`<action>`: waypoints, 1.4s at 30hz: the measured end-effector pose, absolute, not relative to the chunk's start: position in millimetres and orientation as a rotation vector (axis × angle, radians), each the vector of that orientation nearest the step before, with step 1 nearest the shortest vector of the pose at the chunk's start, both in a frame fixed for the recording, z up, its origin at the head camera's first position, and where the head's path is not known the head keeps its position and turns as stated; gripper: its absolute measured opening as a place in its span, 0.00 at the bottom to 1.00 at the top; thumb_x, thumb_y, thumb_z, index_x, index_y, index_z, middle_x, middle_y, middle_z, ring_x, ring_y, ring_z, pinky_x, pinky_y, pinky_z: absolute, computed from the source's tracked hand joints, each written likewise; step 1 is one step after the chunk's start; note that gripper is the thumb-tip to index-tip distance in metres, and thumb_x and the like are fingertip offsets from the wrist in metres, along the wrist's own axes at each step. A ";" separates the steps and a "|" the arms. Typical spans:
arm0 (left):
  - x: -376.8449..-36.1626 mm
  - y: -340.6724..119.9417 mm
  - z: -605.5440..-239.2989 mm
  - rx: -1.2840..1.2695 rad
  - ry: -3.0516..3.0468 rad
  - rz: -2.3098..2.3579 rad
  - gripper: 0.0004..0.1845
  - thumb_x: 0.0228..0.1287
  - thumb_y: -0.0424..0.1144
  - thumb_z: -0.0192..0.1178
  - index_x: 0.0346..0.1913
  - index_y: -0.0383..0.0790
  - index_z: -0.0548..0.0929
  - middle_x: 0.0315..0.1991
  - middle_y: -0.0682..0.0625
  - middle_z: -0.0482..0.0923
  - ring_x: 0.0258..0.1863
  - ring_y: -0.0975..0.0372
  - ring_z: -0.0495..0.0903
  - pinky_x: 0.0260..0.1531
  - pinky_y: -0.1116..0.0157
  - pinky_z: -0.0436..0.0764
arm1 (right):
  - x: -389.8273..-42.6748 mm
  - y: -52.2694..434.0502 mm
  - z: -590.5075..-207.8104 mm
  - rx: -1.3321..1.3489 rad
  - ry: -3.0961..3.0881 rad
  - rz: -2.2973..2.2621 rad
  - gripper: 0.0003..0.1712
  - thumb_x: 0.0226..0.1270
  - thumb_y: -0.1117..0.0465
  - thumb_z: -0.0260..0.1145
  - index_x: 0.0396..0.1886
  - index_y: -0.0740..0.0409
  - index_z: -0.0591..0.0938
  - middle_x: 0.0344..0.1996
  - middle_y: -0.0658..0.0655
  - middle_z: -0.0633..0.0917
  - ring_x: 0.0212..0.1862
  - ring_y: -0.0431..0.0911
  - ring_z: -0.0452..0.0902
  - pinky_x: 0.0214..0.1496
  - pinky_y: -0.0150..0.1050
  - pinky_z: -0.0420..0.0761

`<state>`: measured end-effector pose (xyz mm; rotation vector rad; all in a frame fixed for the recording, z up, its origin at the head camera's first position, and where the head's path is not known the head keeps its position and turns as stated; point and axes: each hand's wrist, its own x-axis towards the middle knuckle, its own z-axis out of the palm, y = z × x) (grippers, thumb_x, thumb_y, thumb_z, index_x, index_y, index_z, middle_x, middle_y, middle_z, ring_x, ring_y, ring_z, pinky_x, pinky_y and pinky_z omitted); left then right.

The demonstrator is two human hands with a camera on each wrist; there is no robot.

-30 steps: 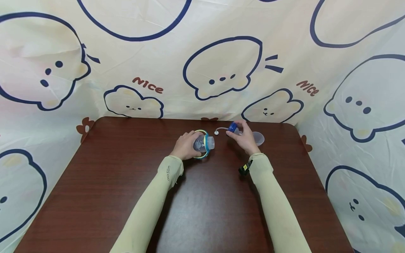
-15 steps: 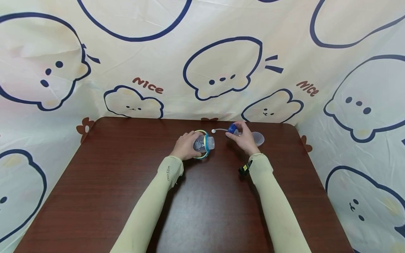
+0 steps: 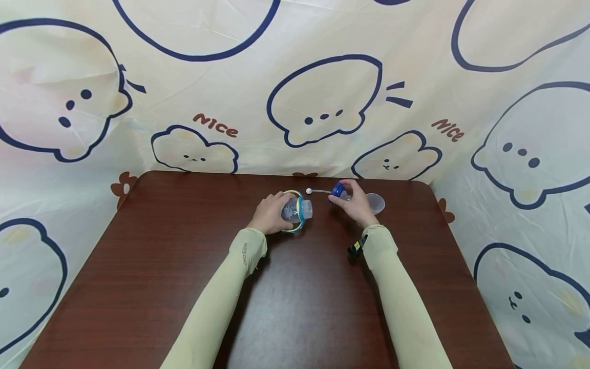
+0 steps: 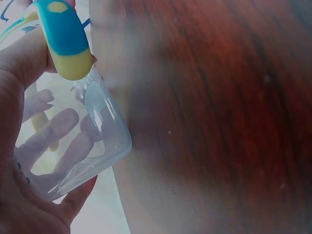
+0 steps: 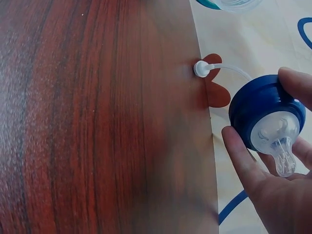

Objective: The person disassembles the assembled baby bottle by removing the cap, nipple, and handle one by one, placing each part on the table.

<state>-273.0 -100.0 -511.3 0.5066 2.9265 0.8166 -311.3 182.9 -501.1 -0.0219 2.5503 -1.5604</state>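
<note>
My left hand (image 3: 271,214) grips a clear baby bottle (image 3: 291,210) tilted on its side, its uncapped mouth facing right. A blue and yellow handle ring (image 4: 66,41) circles the bottle, and fingers show through its clear wall in the left wrist view. To the right, my right hand (image 3: 357,205) holds a blue bottle collar (image 5: 261,105) between thumb and fingers, with a clear nipple (image 5: 282,146) fitted in it. From the collar's other side a thin straw with a white weighted end (image 5: 201,69) points left towards the bottle. Collar and bottle are apart.
A clear cap (image 3: 376,203) stands on the brown table (image 3: 295,302) just right of my right hand. Behind the table's far edge hangs a cream cloth (image 3: 249,92) with cartoon outlines. A dark strap device (image 3: 357,247) sits at the right wrist.
The straw's white end has swung left and slightly up, and the straw now stretches straighter towards the bottle. The right hand has turned the collar slightly. The left hand and bottle stay in place.
</note>
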 end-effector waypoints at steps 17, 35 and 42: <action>-271.5 -100.0 -510.8 0.503 2.930 0.819 0.44 0.47 0.45 0.81 0.70 0.50 0.73 0.63 0.46 0.77 0.59 0.48 0.74 0.64 0.44 0.72 | -309.9 181.6 -502.8 -0.040 2.592 -1.459 0.37 0.67 0.50 0.74 0.71 0.50 0.69 0.73 0.63 0.71 0.74 0.60 0.66 0.77 0.61 0.63; -271.4 -99.9 -511.3 0.512 2.943 0.810 0.44 0.46 0.45 0.81 0.70 0.49 0.74 0.62 0.47 0.77 0.58 0.49 0.74 0.63 0.45 0.73 | -309.1 178.5 -501.9 -0.018 2.618 -1.361 0.37 0.67 0.49 0.75 0.69 0.53 0.69 0.71 0.64 0.72 0.73 0.60 0.67 0.77 0.60 0.64; -270.9 -99.2 -510.5 0.517 2.949 0.802 0.44 0.46 0.45 0.81 0.69 0.49 0.74 0.62 0.47 0.77 0.58 0.49 0.74 0.63 0.45 0.73 | -307.8 177.8 -501.6 -0.019 2.627 -1.353 0.37 0.67 0.49 0.75 0.69 0.53 0.69 0.71 0.64 0.73 0.74 0.60 0.67 0.77 0.60 0.64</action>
